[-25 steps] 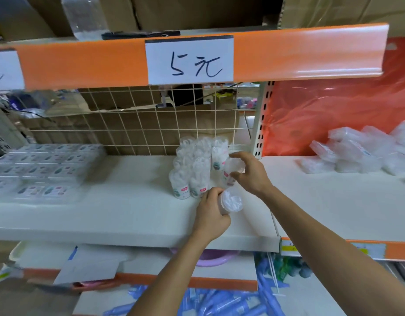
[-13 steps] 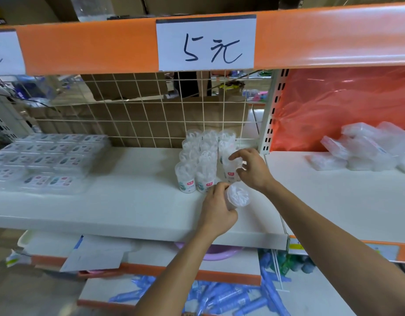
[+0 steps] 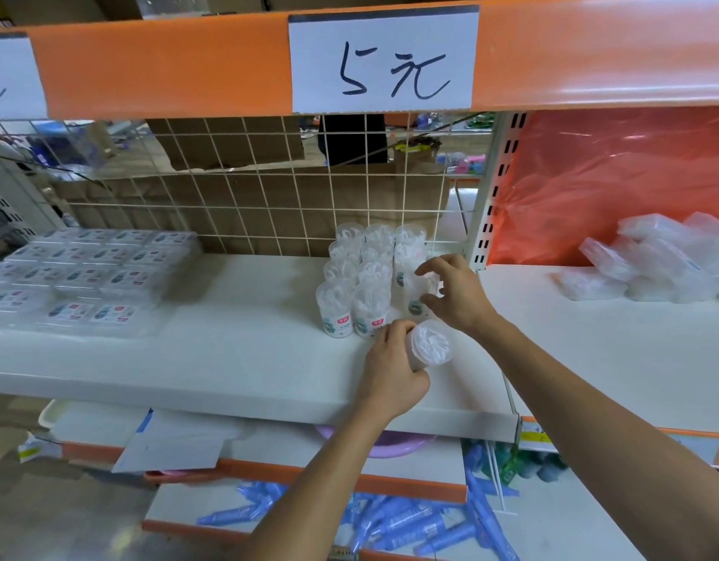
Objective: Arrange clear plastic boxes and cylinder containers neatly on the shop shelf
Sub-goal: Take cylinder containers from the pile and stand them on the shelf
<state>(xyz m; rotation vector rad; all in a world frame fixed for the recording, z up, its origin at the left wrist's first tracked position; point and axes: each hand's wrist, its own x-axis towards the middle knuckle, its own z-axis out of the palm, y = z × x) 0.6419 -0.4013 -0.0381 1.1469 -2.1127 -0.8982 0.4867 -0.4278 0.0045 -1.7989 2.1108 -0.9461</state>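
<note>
Bare left forearm [image 3: 317, 471], bare right forearm [image 3: 584, 406], bare hands, left hand [image 3: 390, 372], right hand [image 3: 457, 299]

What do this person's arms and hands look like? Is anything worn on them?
They are plain human arms with no machine parts. The left forearm and right forearm are uncovered, with no sleeve in view as far as the picture reaches. The left hand and right hand wear no gloves. No watch, bracelet or ring shows on the sides facing the camera.
</note>
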